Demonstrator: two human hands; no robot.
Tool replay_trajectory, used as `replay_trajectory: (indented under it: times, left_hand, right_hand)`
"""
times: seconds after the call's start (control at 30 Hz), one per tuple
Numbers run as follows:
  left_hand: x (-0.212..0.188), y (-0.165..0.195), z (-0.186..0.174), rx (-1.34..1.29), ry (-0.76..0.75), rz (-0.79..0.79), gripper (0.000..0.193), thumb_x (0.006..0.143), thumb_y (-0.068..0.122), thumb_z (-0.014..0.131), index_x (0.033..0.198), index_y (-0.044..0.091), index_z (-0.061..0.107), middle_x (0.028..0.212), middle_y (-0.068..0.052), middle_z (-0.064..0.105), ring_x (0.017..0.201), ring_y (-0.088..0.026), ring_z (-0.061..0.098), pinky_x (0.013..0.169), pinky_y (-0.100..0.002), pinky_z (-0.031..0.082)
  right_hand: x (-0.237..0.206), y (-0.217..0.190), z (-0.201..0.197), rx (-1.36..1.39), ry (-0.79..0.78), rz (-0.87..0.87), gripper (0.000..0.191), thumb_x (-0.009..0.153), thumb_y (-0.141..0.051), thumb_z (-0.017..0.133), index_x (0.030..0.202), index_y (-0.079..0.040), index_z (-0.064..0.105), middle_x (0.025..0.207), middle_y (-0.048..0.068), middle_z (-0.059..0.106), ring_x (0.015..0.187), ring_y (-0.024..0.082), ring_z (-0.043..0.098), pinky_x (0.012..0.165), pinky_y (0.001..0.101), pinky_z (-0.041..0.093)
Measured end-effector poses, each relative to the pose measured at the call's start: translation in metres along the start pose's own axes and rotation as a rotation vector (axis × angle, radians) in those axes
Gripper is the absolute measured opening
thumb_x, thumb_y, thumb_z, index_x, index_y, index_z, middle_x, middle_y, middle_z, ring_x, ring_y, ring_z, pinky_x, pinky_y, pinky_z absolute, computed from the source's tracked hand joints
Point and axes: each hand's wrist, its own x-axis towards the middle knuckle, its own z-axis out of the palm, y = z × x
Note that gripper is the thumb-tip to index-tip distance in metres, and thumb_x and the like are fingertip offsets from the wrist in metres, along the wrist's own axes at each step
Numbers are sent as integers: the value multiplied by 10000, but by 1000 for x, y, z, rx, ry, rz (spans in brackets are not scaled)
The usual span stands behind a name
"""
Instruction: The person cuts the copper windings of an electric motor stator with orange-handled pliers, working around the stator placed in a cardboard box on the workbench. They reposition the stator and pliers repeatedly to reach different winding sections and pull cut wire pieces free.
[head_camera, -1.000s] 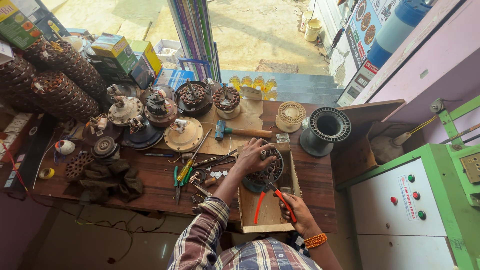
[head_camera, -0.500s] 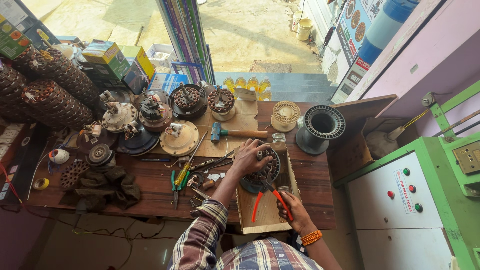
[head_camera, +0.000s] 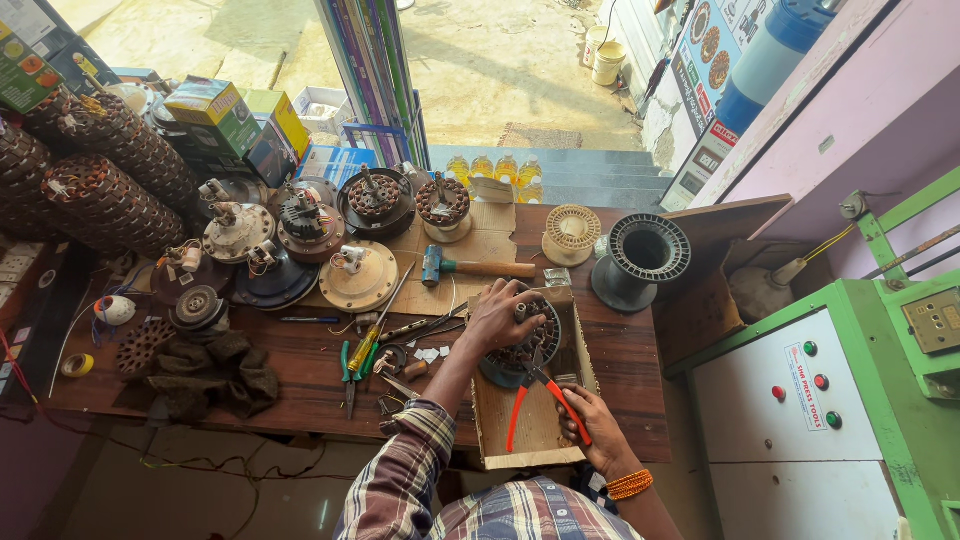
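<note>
My left hand rests on top of a round dark motor stator with copper windings and grips it. The stator sits on a small wooden board on the wooden workbench. My right hand holds red-handled pliers, whose jaws point up at the stator's near edge. Both arms come from the bottom of the view in a plaid sleeve, with orange bangles on the right wrist.
A hammer, green-handled pliers, screwdrivers and several opened fan motors lie to the left. A black ribbed ring and a yellow spool stand behind. Stacked wound stators fill the far left; a green machine stands right.
The hands stay on the stator and pliers with barely any shift. The view has tilted slightly.
</note>
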Motion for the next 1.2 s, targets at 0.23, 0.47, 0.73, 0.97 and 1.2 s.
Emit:
replay_trajectory:
  times: [0.23,0.47,0.73,0.97,1.2]
  left_hand:
    - [1,-3,2,3,-26,1,488,889,551,684,1237,211,720,1165,-150,649,1134,-348,563,978,-490,421]
    - [1,-4,3,8,-20,-1,478,891,549,684,1234,219,725,1162,-149,648,1142,-348,562,981,-494,418]
    - [1,-3,2,9,-23,-3,470,885,539,689,1225,218,725,1147,-142,646,1133,-344,562,970,-486,419]
    - [1,0,-1,2,-22,-2,460,884,532,693,1221,220,723,1124,-140,650,1124,-340,559,954,-479,420]
    - [0,-2,-9,-80,-17,9,531,916,609,611,1251,208,707,1172,-128,661,1154,-325,541,1002,-476,404]
  right_hand:
    - [-2,0,0,-13,30,13,258,1000,-222,576,1184,-45,614,763,-2,560,549,63,454,464,233,380]
    - [-1,-1,1,-18,32,16,250,1001,-227,580,1175,-51,615,756,-6,551,551,62,449,461,230,371]
    - [4,3,-4,-10,20,2,223,1005,-219,584,1154,-55,613,749,-12,553,549,61,453,462,232,371]
    - [12,4,-12,1,23,6,207,1009,-219,579,1122,-49,609,734,-9,563,539,62,461,464,236,378]
    - [12,8,-13,-16,12,-11,199,1004,-217,592,1124,-62,625,749,-11,569,549,57,466,474,229,390]
